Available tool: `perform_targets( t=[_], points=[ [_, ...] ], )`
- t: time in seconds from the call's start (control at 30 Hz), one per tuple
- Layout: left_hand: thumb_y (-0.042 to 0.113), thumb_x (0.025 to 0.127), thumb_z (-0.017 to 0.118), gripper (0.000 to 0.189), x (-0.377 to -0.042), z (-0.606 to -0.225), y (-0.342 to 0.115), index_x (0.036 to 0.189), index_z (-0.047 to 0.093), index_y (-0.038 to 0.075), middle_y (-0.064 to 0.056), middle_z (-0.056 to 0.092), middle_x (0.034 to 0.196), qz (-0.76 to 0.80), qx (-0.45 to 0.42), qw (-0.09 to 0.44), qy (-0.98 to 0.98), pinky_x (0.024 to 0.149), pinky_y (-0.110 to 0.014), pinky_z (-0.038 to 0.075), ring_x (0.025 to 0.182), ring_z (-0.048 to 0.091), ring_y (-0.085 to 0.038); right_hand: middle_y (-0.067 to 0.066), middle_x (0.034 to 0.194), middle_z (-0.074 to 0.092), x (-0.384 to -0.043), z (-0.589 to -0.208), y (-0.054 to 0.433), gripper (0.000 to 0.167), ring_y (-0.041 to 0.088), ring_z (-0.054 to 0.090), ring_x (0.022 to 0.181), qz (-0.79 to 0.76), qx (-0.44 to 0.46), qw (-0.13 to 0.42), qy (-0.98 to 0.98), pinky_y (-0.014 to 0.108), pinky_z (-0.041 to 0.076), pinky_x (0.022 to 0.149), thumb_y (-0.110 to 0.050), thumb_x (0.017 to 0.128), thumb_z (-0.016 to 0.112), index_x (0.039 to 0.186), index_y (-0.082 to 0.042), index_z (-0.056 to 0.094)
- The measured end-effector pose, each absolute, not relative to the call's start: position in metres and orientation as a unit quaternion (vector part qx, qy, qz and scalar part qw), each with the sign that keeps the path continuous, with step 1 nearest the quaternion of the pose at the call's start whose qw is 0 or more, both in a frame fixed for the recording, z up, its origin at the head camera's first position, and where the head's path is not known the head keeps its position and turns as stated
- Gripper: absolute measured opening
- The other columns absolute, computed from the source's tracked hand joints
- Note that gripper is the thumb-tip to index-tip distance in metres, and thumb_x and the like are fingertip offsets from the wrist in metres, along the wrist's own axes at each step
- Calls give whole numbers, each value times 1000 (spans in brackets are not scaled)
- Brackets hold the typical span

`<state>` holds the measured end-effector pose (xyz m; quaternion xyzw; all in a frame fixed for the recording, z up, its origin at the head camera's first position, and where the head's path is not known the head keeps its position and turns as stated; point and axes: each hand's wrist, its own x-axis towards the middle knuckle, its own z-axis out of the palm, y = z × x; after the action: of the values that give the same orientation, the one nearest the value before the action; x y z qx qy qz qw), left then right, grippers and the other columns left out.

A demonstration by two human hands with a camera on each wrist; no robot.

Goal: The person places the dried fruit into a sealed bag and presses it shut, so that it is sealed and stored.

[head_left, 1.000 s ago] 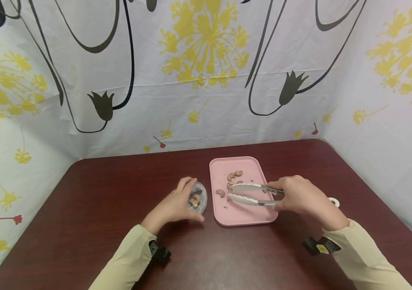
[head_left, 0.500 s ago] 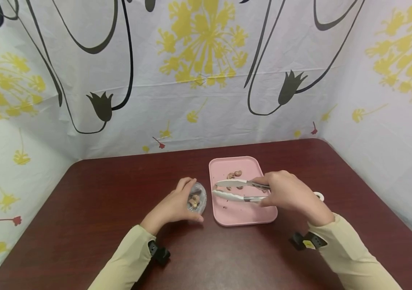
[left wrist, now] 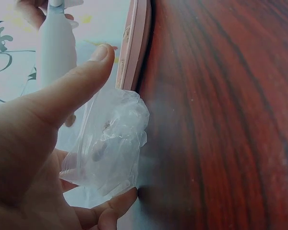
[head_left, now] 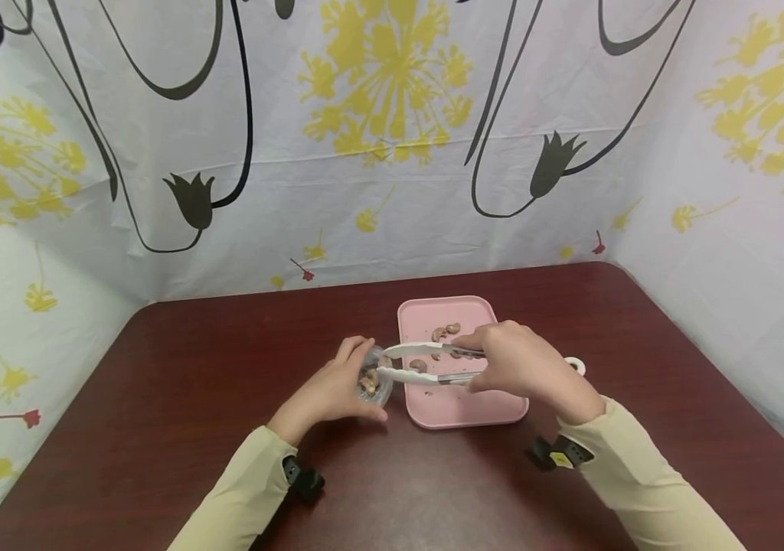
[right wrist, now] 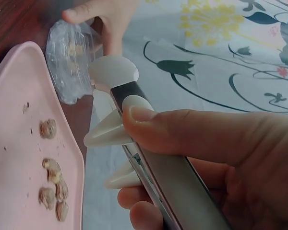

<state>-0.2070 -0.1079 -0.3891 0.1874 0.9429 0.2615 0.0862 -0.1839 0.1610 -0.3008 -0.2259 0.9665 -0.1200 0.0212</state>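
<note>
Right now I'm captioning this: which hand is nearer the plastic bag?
Left hand, gripping the plastic bag; the right hand is at the right edge of the tray.

The right hand (head_left: 521, 367) holds tongs (head_left: 426, 349) across a pink tray (head_left: 457, 409), tips (head_left: 393, 350) at the clear container (head_left: 381, 393) in the left hand (head_left: 332, 391).

No text, label, brand, number or sign is showing legibly in any of the 3 views. A small yellow patch (head_left: 560, 459) on the black right-wrist device (head_left: 541, 454) may be carrying print, but it is appearing too small to read.
</note>
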Motion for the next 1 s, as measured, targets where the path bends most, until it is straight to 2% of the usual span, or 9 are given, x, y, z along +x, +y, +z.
perform_targets(
  t=[0.17,0.3,0.4,0.73,0.93,1.0],
  points=[
    [44,60,89,116,-207,-389,-108,151,26,11,-7,25,152,261,190,86,942,92,-45,47,114,54,-28,-3,91,70,-186,-304,151,57,13,55,69,-122,-220,24,967,33,45,61,-19,61,84,116,-23,71],
    [44,61,88,115,-207,-389,-108,151,25,11,-7,25,152,260,191,88,943,90,-45,47,113,54,-27,-3,112,70,-188,-306,143,58,17,64,86,-108,-228,15,967,38,50,69,-20,60,85,116,-23,71],
    [44,61,89,115,-207,-388,-108,151,25,11,-7,25,152,260,191,87,942,92,-45,46,114,54,-27,-3,119,67,-189,-307,139,58,21,64,99,-96,-237,9,967,42,52,74,-22,59,87,115,-22,71],
    [44,61,89,115,-208,-390,-108,151,25,10,-7,25,151,257,193,82,943,94,-45,45,116,52,-29,0,125,65,-190,-309,136,64,23,62,109,-88,-247,3,965,44,52,81,-22,58,87,119,-19,69],
    [45,60,89,115,-208,-392,-108,151,26,10,-8,26,151,254,197,78,944,94,-46,45,117,52,-31,2,122,66,-190,-312,137,64,21,64,102,-85,-249,1,965,42,52,77,-23,58,86,120,-19,69],
    [45,60,89,116,-208,-392,-108,151,26,10,-8,26,151,253,197,77,944,95,-46,45,117,52,-32,2,117,68,-189,-312,138,64,20,64,96,-88,-245,4,965,41,52,75,-23,58,87,119,-18,69]
  ],
)
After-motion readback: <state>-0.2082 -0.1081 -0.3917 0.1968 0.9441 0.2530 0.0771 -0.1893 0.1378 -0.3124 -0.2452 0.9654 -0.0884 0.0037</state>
